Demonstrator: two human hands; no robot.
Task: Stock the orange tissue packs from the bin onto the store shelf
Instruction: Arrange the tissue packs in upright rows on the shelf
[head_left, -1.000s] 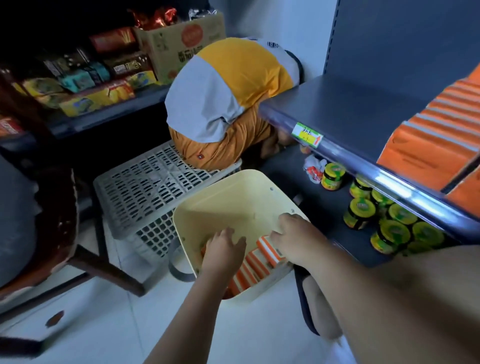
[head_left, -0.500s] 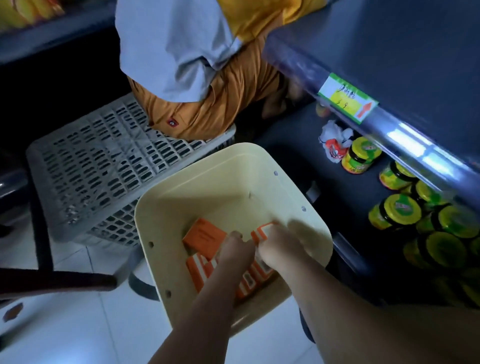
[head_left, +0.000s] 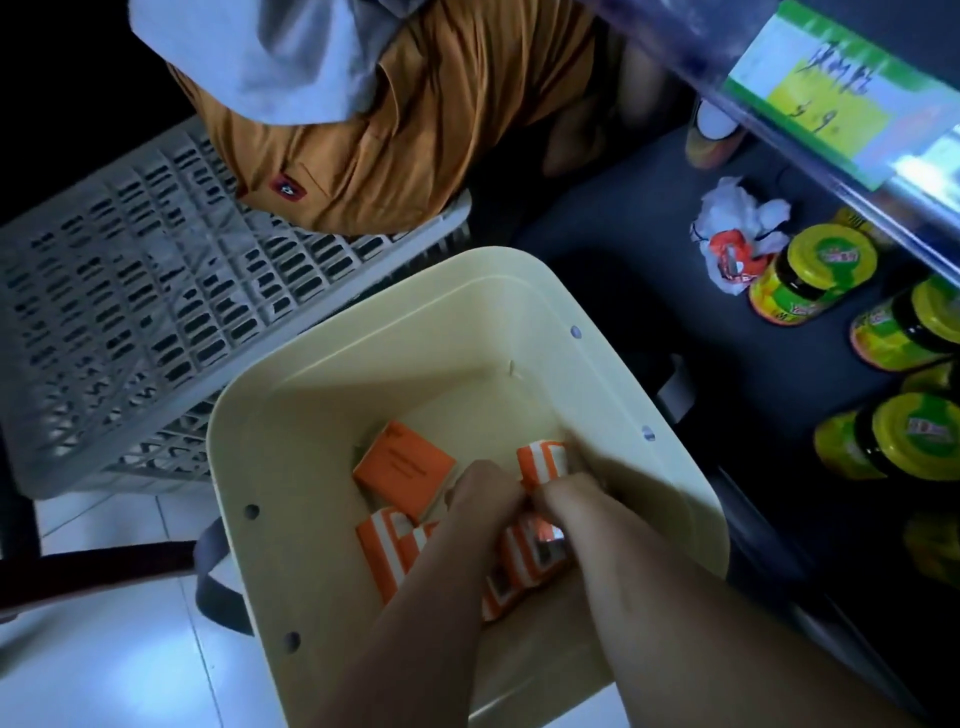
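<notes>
Now both hands sunk in cream bin (head_left: 332, 395), lower centre: left hand (head_left: 480, 499) and right hand (head_left: 571, 501) curled round orange tissue packs (head_left: 519, 566), gathered for shelf.

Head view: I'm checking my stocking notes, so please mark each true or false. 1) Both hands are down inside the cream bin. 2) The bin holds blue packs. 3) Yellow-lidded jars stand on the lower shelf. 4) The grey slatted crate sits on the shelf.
1) True: the left hand and right hand are both inside the cream plastic bin, among the orange tissue packs.
2) False: the packs are orange, some with white stripes.
3) True: yellow-lidded glass jars stand on the dark lower shelf.
4) False: the grey slatted plastic crate is on the floor beside the bin.
</notes>
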